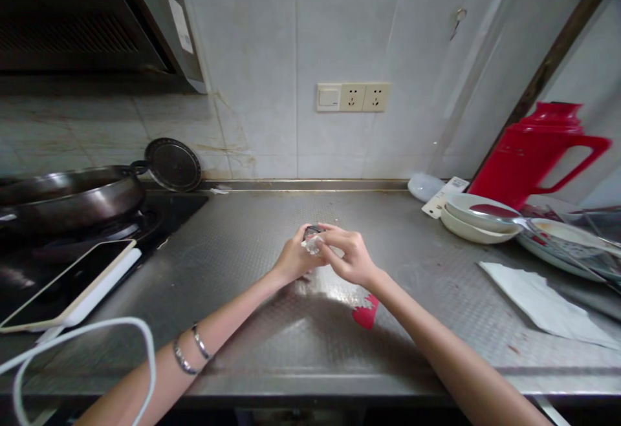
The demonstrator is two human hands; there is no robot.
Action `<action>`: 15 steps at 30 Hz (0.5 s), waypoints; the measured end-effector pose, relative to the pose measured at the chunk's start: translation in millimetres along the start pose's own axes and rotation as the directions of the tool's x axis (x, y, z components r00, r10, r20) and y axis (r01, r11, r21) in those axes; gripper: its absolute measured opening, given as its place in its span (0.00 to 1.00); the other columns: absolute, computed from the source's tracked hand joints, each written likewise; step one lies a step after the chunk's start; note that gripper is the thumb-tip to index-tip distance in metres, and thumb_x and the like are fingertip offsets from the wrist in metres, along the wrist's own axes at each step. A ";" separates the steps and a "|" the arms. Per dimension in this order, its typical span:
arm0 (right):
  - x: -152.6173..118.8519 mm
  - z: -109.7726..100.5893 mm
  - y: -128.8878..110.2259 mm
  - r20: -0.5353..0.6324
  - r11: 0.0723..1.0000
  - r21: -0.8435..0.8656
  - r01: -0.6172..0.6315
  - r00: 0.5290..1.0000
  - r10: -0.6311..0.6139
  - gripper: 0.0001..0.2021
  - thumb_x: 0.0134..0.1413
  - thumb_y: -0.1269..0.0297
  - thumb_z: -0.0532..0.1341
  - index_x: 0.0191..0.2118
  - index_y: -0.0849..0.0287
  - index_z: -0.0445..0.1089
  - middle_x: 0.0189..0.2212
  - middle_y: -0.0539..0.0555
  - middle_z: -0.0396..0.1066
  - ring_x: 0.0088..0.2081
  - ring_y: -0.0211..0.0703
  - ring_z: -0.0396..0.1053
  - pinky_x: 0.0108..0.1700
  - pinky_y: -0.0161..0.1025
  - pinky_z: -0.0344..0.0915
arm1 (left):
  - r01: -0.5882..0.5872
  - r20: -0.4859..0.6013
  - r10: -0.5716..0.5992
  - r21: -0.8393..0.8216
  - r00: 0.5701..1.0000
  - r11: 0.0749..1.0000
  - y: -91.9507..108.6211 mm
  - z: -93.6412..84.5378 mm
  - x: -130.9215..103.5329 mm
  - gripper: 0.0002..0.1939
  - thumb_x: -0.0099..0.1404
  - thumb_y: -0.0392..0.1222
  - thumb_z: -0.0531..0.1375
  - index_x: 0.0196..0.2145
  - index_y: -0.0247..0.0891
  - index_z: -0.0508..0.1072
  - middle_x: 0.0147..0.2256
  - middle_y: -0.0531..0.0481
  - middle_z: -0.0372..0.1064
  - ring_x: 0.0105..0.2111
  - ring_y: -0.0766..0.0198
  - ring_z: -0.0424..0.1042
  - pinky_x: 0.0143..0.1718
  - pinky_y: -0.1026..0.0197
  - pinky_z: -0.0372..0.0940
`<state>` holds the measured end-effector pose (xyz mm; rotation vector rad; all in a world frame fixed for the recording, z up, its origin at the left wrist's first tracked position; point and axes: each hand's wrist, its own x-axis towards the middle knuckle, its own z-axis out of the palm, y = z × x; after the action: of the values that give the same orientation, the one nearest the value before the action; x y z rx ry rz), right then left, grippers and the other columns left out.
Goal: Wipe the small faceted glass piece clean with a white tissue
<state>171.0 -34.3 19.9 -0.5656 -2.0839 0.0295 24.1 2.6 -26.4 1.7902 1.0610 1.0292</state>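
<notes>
My left hand [297, 256] is closed around a small dark, shiny object [313, 229], mostly hidden by the fingers, so its kind cannot be made out. Against it, my right hand [350, 255] pinches a crumpled white tissue [312, 245] between thumb and fingers. Both hands meet above the middle of the steel counter [242, 309]. Below my right wrist lies a red wrapper scrap [366, 313] with a ragged silvery edge. Two silver bracelets [190, 352] circle my left forearm.
At left, a pan [72, 196] sits on the black stove, with a phone [68, 284] and white cable [109, 321] nearer me. Stacked bowls [480, 229], a red thermos [533, 151] and a folded white napkin [548, 303] are at right. Wall sockets [365, 97] face me.
</notes>
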 end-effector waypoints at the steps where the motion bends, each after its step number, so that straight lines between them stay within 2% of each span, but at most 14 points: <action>1: 0.8 -2.0 0.0 -0.038 0.997 0.029 -0.066 0.997 0.068 0.14 0.60 0.66 0.51 0.33 0.57 0.74 0.26 0.51 0.75 0.33 0.42 0.74 0.51 0.46 0.67 | 0.018 0.006 -0.018 -0.013 1.000 1.000 2.1 -0.2 -0.4 0.39 0.46 0.47 0.68 0.54 0.42 0.58 0.36 0.49 0.72 0.26 0.65 0.70 0.19 0.66 0.65; 2: 1.4 -4.5 1.2 -0.093 0.987 0.049 -0.150 0.984 0.154 0.15 0.61 0.64 0.51 0.31 0.57 0.74 0.24 0.50 0.74 0.31 0.42 0.74 0.48 0.44 0.69 | 0.026 0.006 -0.026 -0.020 1.000 0.999 4.2 -0.3 -0.6 0.39 0.45 0.47 0.69 0.54 0.42 0.59 0.36 0.50 0.72 0.25 0.65 0.70 0.17 0.67 0.64; 4: 2.1 -9.8 6.9 -0.240 0.944 0.062 -0.325 0.913 0.331 0.16 0.61 0.59 0.52 0.32 0.59 0.75 0.23 0.50 0.73 0.28 0.41 0.72 0.38 0.38 0.70 | 0.026 -0.010 -0.027 -0.036 1.000 0.999 8.1 -0.1 -0.8 0.40 0.44 0.48 0.69 0.53 0.42 0.60 0.37 0.50 0.71 0.26 0.65 0.69 0.16 0.69 0.62; 6: 1.8 -13.7 15.0 -0.336 0.901 0.044 -0.432 0.843 0.420 0.17 0.61 0.57 0.52 0.34 0.60 0.75 0.23 0.50 0.73 0.28 0.41 0.71 0.31 0.34 0.66 | 0.018 -0.022 -0.019 -0.050 1.000 0.999 11.1 0.0 -0.8 0.40 0.44 0.48 0.70 0.53 0.41 0.60 0.36 0.49 0.71 0.26 0.66 0.69 0.16 0.69 0.61; 7: 1.4 -14.4 18.9 -0.336 0.894 0.024 -0.448 0.838 0.429 0.18 0.61 0.56 0.52 0.34 0.61 0.75 0.24 0.51 0.73 0.28 0.41 0.71 0.30 0.33 0.65 | 0.016 -0.026 -0.017 -0.051 1.000 0.999 12.2 -0.1 -0.9 0.40 0.44 0.48 0.70 0.53 0.40 0.61 0.36 0.49 0.70 0.26 0.66 0.68 0.16 0.69 0.61; 11: -0.5 -8.8 25.4 -0.161 0.934 -0.024 -0.356 0.924 0.348 0.16 0.60 0.58 0.53 0.33 0.59 0.76 0.29 0.54 0.77 0.33 0.44 0.74 0.36 0.36 0.68 | -0.012 -0.051 0.011 -0.028 0.999 1.000 16.1 -1.9 -1.0 0.35 0.45 0.49 0.69 0.49 0.38 0.65 0.30 0.53 0.69 0.24 0.68 0.66 0.19 0.69 0.62; 15: -0.2 -2.9 17.8 -0.156 0.966 0.011 -0.259 0.953 0.258 0.14 0.61 0.61 0.52 0.40 0.55 0.75 0.38 0.54 0.77 0.42 0.47 0.74 0.47 0.44 0.68 | -0.040 -0.064 0.038 -0.031 0.997 0.999 18.4 -3.7 -0.7 0.34 0.47 0.51 0.68 0.51 0.41 0.65 0.31 0.53 0.68 0.26 0.68 0.66 0.18 0.70 0.62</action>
<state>180.2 -19.0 17.1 -0.8187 -1.8474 0.1225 25.5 -3.3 -8.7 1.7685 1.0456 1.1270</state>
